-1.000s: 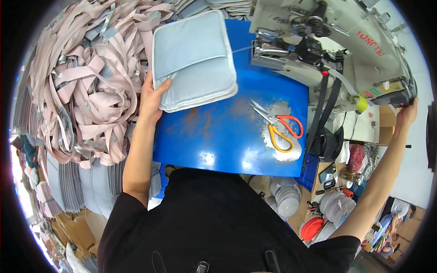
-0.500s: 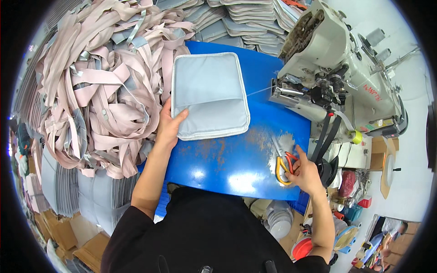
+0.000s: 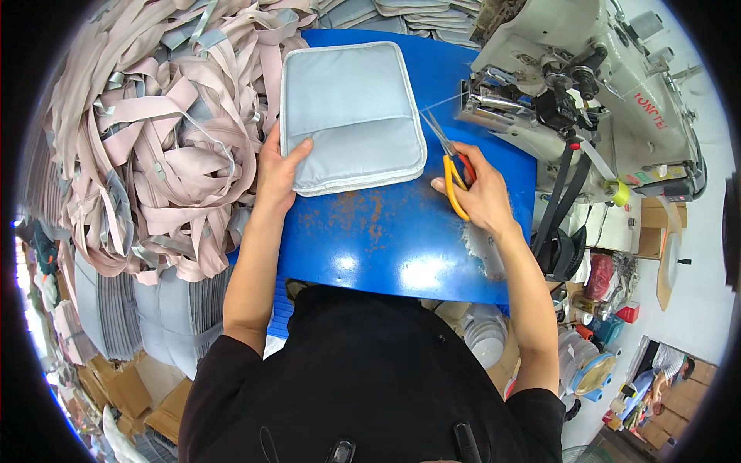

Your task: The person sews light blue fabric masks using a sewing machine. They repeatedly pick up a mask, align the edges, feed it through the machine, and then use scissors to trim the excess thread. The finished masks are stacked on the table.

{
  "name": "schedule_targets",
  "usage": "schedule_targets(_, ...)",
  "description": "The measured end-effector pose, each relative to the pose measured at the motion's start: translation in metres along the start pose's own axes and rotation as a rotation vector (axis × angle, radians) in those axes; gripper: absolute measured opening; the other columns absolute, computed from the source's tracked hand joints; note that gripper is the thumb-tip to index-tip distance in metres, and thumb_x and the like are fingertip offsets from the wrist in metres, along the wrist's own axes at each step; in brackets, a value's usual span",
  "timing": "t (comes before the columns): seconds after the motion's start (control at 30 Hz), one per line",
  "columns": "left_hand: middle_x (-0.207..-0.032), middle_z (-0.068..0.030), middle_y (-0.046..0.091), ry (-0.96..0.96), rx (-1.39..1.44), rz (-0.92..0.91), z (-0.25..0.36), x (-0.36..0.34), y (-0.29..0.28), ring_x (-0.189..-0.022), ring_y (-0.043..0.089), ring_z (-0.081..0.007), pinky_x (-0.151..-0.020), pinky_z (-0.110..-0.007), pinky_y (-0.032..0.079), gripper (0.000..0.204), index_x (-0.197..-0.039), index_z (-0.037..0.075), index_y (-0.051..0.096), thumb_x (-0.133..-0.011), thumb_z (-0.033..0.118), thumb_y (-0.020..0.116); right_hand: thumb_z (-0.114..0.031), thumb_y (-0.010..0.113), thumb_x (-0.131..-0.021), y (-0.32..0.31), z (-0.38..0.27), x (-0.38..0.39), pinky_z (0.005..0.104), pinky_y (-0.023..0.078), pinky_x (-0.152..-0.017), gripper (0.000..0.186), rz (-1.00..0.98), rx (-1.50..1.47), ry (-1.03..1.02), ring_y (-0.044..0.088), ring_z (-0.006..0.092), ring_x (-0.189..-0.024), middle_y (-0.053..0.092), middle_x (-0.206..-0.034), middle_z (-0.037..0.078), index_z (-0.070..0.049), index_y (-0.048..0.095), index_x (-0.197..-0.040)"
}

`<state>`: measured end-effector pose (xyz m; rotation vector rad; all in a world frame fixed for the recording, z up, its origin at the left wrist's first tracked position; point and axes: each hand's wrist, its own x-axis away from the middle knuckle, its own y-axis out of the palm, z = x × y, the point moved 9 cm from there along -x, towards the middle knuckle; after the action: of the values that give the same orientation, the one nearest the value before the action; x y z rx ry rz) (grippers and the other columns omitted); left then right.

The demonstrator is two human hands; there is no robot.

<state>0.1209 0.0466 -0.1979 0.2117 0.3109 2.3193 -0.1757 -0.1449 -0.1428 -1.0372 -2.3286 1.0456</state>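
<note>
My left hand [image 3: 279, 170] grips the lower left edge of a grey-blue padded fabric panel [image 3: 351, 89], its thumb on top and its fingers beneath. The panel has pale bound edges, rounded corners and a seam across its lower part. From its right edge a thin thread [image 3: 445, 102] runs to the sewing machine [image 3: 571, 100]. My right hand [image 3: 482, 190] is closed round a pair of scissors [image 3: 454, 176] with yellow and red handles. Their blades point up and left, close to the thread by the panel's right edge, and look slightly parted.
A blue work surface [image 3: 332, 247] with worn patches lies under my hands. On the left is a large tangled heap of pink strips with zippers [image 3: 170, 147]. Grey panels are stacked at the back [image 3: 424, 19] and lower left [image 3: 170, 309]. Black straps [image 3: 567, 189] hang below the machine.
My right hand has picked the scissors up off the work surface and brought them up and left to the thread. The view has shifted a little; my left hand still grips the panel.
</note>
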Motion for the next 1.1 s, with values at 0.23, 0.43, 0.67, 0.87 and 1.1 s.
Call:
schedule_targets(0.23,-0.137,-0.0140,0.063,0.163,-0.106,0.047,0.041,-0.011,0.027,-0.124,0.061,-0.0221,-0.108,-0.035,0.047,0.067,-0.150,-0.002,0.048,-0.089,-0.001,0.073,-0.034,0.090,-0.081,-0.002,0.029,-0.006,0.0348,0.058,-0.079,0.058,0.126,-0.183,0.005,0.075,0.0224,-0.086,0.077,-0.097,0.012,-0.009,0.069,-0.129)
schedule_targets(0.43,-0.144,-0.0156,0.058,0.578,-0.084,0.119,0.132,-0.076,0.089,-0.130,0.057,-0.0233,-0.112,-0.034,0.042,0.068,-0.152,-0.002,0.046,-0.088,-0.004,0.070,-0.024,0.093,-0.077,-0.015,0.034,0.047,0.0319,0.058,-0.075,0.056,0.239,-0.102,0.004,0.072,0.0173,-0.078,0.077,-0.094,0.014,-0.009,0.072,-0.128)
schedule_targets(0.67,-0.136,-0.0164,0.063,0.709,0.091,0.140,0.221,-0.246,0.171,-0.119,0.064,-0.0249,-0.104,-0.036,0.050,0.069,-0.149,0.000,0.047,-0.083,-0.007,0.067,-0.023,0.088,-0.077,-0.014,0.003,0.075,0.0356,0.048,-0.057,0.050,0.305,0.098,-0.190,0.060,0.0218,-0.059,0.060,-0.069,0.005,-0.013,0.075,-0.125)
schedule_targets(0.87,-0.134,-0.0215,0.065,0.630,-0.088,0.059,0.219,-0.400,0.281,-0.123,0.065,-0.0332,-0.105,-0.039,0.050,0.078,-0.145,0.000,0.051,-0.073,0.010,0.080,-0.019,0.088,-0.075,-0.014,0.014,0.077,0.0349,0.048,-0.056,0.052,0.279,0.065,-0.063,0.061,0.0205,-0.059,0.061,-0.069,0.004,-0.013,0.075,-0.125)
schedule_targets(1.1,-0.146,-0.0333,0.054,0.452,-0.446,0.192,0.214,-0.465,0.310,-0.137,0.055,-0.0419,-0.114,-0.045,0.044,0.102,-0.148,-0.009,0.046,-0.073,0.049,0.084,-0.021,0.088,-0.075,-0.013,0.019,0.079,0.0355,0.049,-0.056,0.051,0.277,0.119,-0.083,0.063,0.0218,-0.060,0.063,-0.070,0.004,-0.014,0.074,-0.124)
